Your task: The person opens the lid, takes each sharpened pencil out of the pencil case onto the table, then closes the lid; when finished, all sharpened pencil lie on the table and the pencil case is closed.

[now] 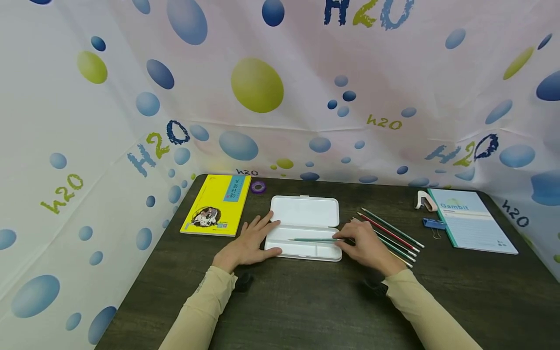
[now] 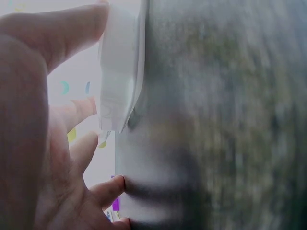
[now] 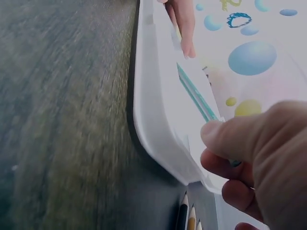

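A white pencil case (image 1: 305,212) lies with its lid folded back on the dark table. My right hand (image 1: 362,241) pinches a green pencil (image 1: 312,239) near one end, over the case's lower half; the right wrist view shows the pencil (image 3: 195,93) between thumb and fingertips. At the case's left side rests my left hand (image 1: 250,241), fingers spread and straight, the thumb along the front edge. In the left wrist view the thumb touches the case's wall (image 2: 120,62). Several more pencils (image 1: 395,233) lie side by side just right of my right hand, partly hidden by it.
A yellow book (image 1: 217,204) lies at the back left, with a purple tape roll (image 1: 258,186) beside it. On the right are a notebook (image 1: 474,221), a blue binder clip (image 1: 433,223) and a white-and-brown object (image 1: 426,200). A printed curtain (image 1: 306,92) hangs behind the table.
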### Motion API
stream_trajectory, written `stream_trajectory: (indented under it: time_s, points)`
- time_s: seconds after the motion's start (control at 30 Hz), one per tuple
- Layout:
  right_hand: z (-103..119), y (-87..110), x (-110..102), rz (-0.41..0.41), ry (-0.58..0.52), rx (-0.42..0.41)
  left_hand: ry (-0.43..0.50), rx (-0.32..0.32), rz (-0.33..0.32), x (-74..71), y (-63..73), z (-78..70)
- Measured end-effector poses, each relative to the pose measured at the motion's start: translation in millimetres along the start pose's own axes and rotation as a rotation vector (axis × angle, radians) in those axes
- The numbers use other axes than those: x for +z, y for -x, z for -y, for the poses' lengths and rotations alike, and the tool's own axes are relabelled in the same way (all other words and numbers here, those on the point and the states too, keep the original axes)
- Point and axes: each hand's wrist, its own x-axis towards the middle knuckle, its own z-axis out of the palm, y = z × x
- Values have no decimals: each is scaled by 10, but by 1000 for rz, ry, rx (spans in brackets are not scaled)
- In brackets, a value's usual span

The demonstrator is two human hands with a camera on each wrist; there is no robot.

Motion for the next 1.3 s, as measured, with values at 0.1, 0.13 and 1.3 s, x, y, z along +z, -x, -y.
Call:
stream_trajectory:
  time_s: [0.1,0.13,1.3]
  points:
    - [-21,72,-34,-32,-28,19,1,-1,2,2,0,6]
    - [-24,102,-51,-39,-38,40,1,0,1,3,0,7]
    - [90,1346,-472,-223,258,316,4,18,-12,0,-4,14]
